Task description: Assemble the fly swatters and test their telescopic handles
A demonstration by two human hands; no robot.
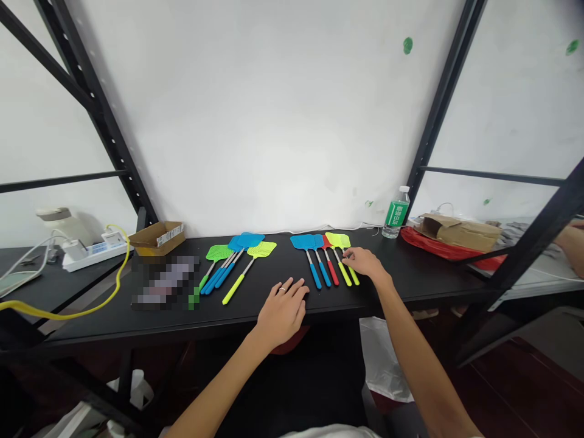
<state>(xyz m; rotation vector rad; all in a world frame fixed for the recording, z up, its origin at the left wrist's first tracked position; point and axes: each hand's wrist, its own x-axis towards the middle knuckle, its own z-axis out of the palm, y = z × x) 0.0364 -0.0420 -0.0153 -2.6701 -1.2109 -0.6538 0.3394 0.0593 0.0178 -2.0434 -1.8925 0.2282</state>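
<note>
My left hand [283, 310] lies on the front edge of the black table, palm down with fingers spread, holding nothing. At the right end of a row of fly swatters, my right hand [365, 264] has its thumb and fingers pinched at the shaft of a yellow fly swatter [353, 277], whose head is partly hidden. Left of it in that row lie another yellow fly swatter [337, 241], a red fly swatter [333, 272] and blue fly swatters [302, 243]. A second, looser group holds a green fly swatter [218, 252], overlapping blue fly swatters [249, 239] and a yellow-green fly swatter [261, 249].
A small open cardboard box [165, 238] and a blurred-out patch [164, 283] are at the left. Further left are a power strip [98, 254] and a yellow cable [119, 274]. A water bottle [396, 213] stands at the back right, near a red bag [424, 244]. Black shelf posts rise on both sides.
</note>
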